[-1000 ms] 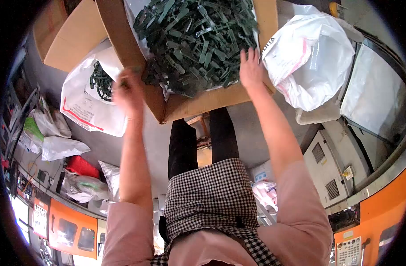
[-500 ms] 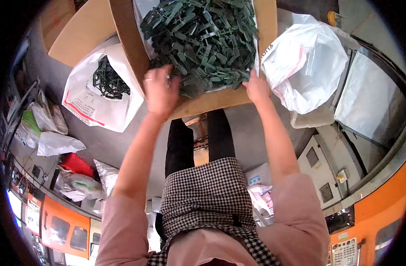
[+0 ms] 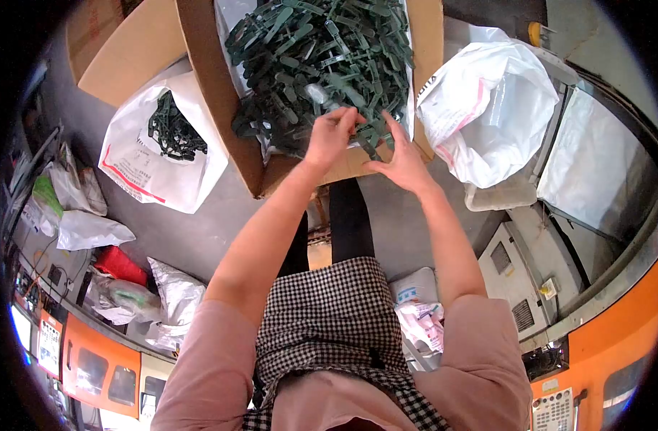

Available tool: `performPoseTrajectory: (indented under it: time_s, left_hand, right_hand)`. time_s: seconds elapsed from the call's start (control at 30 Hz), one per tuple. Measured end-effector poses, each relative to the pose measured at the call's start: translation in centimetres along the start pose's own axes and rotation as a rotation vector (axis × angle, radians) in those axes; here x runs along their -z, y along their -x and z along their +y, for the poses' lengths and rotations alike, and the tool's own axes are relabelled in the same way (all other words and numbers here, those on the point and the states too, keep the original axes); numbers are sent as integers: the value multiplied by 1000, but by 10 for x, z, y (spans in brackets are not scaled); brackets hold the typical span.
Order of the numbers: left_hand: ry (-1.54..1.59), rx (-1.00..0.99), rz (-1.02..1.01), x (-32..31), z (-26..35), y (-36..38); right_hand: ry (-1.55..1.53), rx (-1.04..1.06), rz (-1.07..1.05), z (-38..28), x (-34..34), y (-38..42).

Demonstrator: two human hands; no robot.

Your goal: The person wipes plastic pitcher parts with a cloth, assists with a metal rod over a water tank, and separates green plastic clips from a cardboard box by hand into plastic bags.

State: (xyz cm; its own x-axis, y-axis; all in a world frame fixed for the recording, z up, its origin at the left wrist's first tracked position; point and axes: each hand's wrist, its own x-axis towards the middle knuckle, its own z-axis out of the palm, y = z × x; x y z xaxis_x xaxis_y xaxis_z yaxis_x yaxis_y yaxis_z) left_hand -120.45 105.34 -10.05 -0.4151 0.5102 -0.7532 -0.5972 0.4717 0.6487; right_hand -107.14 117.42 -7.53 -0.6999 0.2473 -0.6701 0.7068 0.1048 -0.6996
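Note:
A cardboard box point(image 3: 214, 93) with a pale plastic liner holds a heap of dark green plastic parts point(image 3: 307, 50), long and narrow with rounded ends. Over the near side of the heap, my left hand point(image 3: 332, 135) is closed in a pinch on a dark green plastic part, mostly hidden by the fingers. Close beside it at the box's near edge is my right hand point(image 3: 404, 161). Its thumb and forefinger are spread apart, with green parts between them. A small clear, shiny piece point(image 3: 316, 93) lies on the heap just beyond my left hand.
Left of the box stands a white sack point(image 3: 127, 158) with dark thin plastic pieces point(image 3: 174, 129) inside. On the right is an open white bag point(image 3: 487, 108). Orange machines point(image 3: 102, 359) and a grey cabinet point(image 3: 512, 266) stand nearer, with bags along the left.
My left hand has moved right across the heap from the box's left side, and its fingers now pinch. My right hand has come off the right edge, inward and slightly nearer, its fingers spread.

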Motion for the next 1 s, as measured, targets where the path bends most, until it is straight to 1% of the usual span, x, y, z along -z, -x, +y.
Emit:
performPoseTrajectory:
  time_s: [0.03, 0.07, 0.1, 0.13, 0.17, 0.2, 0.23, 0.27, 0.3, 0.33, 0.37, 0.4, 0.43, 0.47, 0.5, 0.57, 0.6, 0.63, 0.7, 0.73, 0.77, 0.83, 0.87, 0.9, 0.93, 0.97, 1.0]
  left_hand:
    - [-1, 1, 3, 2, 0, 2]
    - [313, 157, -99, 4, 2, 4]
    - [628, 311, -200, 5, 3, 7]
    - [775, 394, -192, 0, 3, 13]
    - [775, 392, -186, 3, -1, 11]
    - [954, 456, -202, 6, -5, 11]
    - [1136, 517, -219, 8, -10, 10]
    - [1115, 581, -108, 8, -8, 11]
    - [1122, 582, -106, 9, -7, 13]
    - [877, 582, -134, 10, -5, 15]
    - [629, 575, -160, 12, -1, 15]
    - [632, 575, -160, 12, 2, 16]
    - [529, 578, -186, 13, 6, 16]
    - [427, 578, -208, 15, 7, 16]
    - [431, 576, -203, 19, 6, 14]
    - [341, 630, -234, 28, 0, 5]
    - [137, 575, -186, 27, -10, -1]
    - [140, 570, -189, 25, -21, -2]
    - [-1036, -223, -46, 20, -17, 5]
    - [-746, 27, 35, 17, -15, 9]
    - [-748, 27, 40, 21, -17, 13]
    - [-732, -127, 135, 28, -21, 17]
    - [-783, -113, 138, 27, -20, 20]
    - [-779, -113, 136, 26, -26, 21]
    - [-874, -154, 102, 24, -33, 21]
    - [-971, -198, 69, 23, -38, 21]
    - [-1002, -258, 29, 20, -36, 23]
  right_hand:
    - [40, 71, 39, 1, -4, -4]
    - [82, 143, 78, 3, -8, -9]
    - [82, 147, 75, 6, -11, -15]
    - [106, 242, 107, 8, -14, -20]
    - [127, 334, 137, 4, -17, -23]
    - [174, 335, 184, -1, -16, -24]
    - [173, 337, 178, -3, -16, -26]
    - [205, 344, 198, -2, -14, -28]
    - [238, 350, 218, -1, -12, -29]
    - [211, 362, 134, 1, -9, -29]
    - [216, 362, 132, 4, -8, -30]
    - [420, 423, 151, 6, -7, -30]
    - [624, 483, 167, 8, -9, -29]
    - [609, 535, 204, -1, -8, -27]
    - [609, 540, 199, -2, -9, -29]
    - [533, 590, 89, -1, -8, -32]
    - [455, 495, -76, 2, -10, -32]
    - [461, 496, -76, 5, -9, -35]
    - [703, 102, -307, -6, -7, -40]
    - [671, 24, -314, -12, -1, -42]
    - [640, -54, -317, -22, 6, -44]
    - [250, -23, 82, -26, 12, -41]
    - [344, 15, 150, -21, 12, -46]
    - [348, 13, 150, -16, 12, -44]
    - [493, 10, 163, -11, 13, -41]
    - [637, 9, 178, -20, 13, -37]
    - [871, 107, 148, -37, 9, -30]
